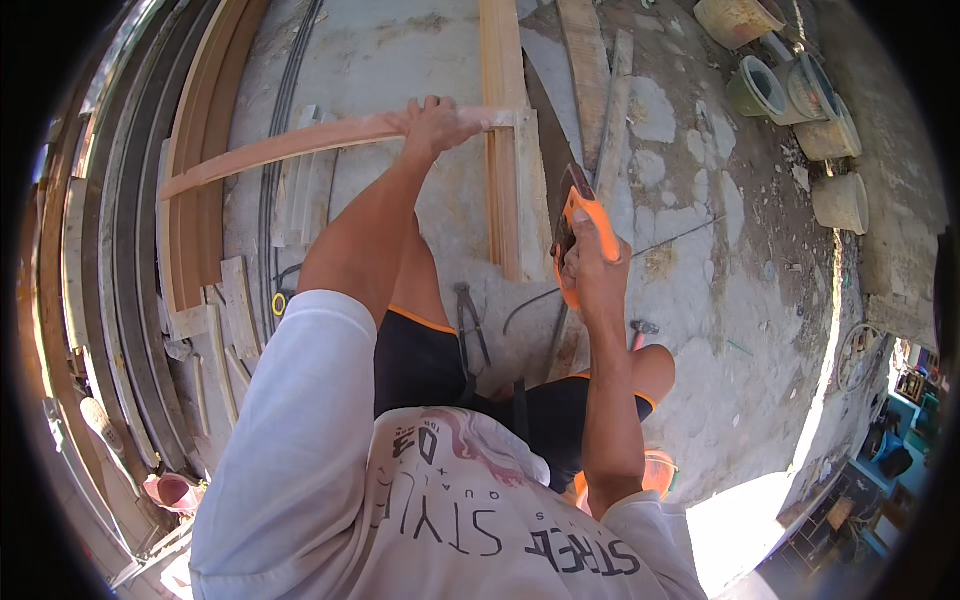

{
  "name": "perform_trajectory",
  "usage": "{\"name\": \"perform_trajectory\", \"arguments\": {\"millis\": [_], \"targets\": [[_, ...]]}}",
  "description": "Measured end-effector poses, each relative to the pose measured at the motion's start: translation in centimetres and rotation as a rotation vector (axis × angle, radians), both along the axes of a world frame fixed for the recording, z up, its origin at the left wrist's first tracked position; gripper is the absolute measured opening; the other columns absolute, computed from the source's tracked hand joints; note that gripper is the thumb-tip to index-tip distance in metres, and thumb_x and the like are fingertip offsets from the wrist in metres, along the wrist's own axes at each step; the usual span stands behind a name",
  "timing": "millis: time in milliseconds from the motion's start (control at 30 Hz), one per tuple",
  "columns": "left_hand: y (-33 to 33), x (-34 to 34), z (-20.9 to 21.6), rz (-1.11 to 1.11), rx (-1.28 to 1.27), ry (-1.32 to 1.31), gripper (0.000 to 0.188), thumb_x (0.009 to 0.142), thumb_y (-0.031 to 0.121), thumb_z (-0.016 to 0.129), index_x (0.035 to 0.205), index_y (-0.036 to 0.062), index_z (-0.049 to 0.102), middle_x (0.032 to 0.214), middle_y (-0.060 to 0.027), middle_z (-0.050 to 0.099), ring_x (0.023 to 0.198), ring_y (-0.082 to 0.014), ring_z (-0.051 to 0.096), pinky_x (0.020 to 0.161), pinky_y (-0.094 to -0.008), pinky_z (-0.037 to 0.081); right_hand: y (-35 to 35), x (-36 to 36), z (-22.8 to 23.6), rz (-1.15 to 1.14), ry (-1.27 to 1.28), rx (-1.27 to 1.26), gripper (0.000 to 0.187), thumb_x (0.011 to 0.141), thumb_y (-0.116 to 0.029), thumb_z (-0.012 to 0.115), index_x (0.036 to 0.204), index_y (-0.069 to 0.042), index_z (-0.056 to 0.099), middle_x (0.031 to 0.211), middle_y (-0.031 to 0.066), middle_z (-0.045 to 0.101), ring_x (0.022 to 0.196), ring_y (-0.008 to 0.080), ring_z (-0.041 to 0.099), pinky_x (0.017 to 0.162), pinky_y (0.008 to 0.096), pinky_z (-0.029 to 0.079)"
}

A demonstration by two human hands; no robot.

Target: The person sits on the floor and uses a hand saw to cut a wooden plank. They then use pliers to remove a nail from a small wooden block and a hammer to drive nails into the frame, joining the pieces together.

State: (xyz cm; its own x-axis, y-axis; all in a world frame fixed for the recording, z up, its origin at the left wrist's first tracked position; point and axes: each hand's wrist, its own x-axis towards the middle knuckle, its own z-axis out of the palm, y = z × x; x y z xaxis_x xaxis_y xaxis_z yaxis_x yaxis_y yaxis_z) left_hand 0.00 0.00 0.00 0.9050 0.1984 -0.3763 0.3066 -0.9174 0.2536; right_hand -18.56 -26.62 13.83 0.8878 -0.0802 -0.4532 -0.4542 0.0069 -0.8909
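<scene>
A long, narrow strip of wood [290, 148] lies crosswise, its right end resting on a thicker upright-running timber [500, 60] on the ground. My left hand [437, 128] is closed over the strip a little left of that timber, fingers wrapped on its far side. In my right hand [600, 268] is the orange handle of a handsaw [553, 140]. The dark blade points away from me, just beyond the strip's right end. Whether its teeth touch the wood I cannot tell.
Stacked planks [195, 200] and long beams [120, 230] line the left. Pincers [471, 325] and a hammer [644, 330] lie near my legs. Several buckets [756, 88] stand at the far right. An orange container [659, 472] is beside my right arm. Loose boards [588, 75] lie beyond the saw.
</scene>
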Motion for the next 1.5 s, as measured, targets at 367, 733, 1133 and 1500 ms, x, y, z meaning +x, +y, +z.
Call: {"name": "perform_trajectory", "arguments": {"millis": [367,733,1133,1500], "targets": [[0.3,-0.3,-1.2,-0.017,-0.014,-0.068,0.093,0.082,0.08,0.067,0.145,0.0116,0.062,0.158,-0.0154,0.05,0.151,-0.0497,0.03,0.113,-0.0869,0.0,0.9,-4.1,-3.8,-0.115,-0.335,-0.23,0.033,0.103,-0.028,0.073,0.11,0.002,0.063,0.08,0.0043,0.066,0.071,0.0085,0.057,0.064,0.0293,0.047],[-0.9,0.2,-1.9,-0.065,0.017,-0.043,0.098,0.083,0.082,0.064,0.148,0.0094,0.06,0.16,-0.0184,0.048,0.151,-0.0496,0.031,0.113,-0.0843,0.01,-3.2,-17.2,3.5,-0.159,-0.289,-0.315,0.028,0.106,-0.021,0.068,0.116,0.005,0.062,0.082,0.0038,0.067,0.076,0.0086,0.066,0.069,0.0235,0.053],[0.4,-0.4,-0.8,-0.04,0.016,0.02,0.098,0.082,0.084,0.064,0.148,0.0124,0.06,0.163,-0.0162,0.045,0.156,-0.0496,0.025,0.113,-0.0871,0.005,-2.8,-18.1,3.6,-0.128,-0.236,-0.328,0.026,0.105,-0.019,0.069,0.111,0.005,0.061,0.084,0.0052,0.069,0.071,0.0093,0.063,0.064,0.0256,0.051],[0.8,0.6,-2.1,-0.096,-0.036,0.024,0.096,0.083,0.082,0.065,0.146,0.0101,0.06,0.164,-0.0173,0.045,0.153,-0.0509,0.028,0.112,-0.0875,0.005,0.0,-1.8,-0.1,-0.063,-0.265,-0.236,0.025,0.106,-0.02,0.07,0.11,0.003,0.064,0.082,0.0039,0.067,0.07,0.0066,0.059,0.062,0.0248,0.047]]}}
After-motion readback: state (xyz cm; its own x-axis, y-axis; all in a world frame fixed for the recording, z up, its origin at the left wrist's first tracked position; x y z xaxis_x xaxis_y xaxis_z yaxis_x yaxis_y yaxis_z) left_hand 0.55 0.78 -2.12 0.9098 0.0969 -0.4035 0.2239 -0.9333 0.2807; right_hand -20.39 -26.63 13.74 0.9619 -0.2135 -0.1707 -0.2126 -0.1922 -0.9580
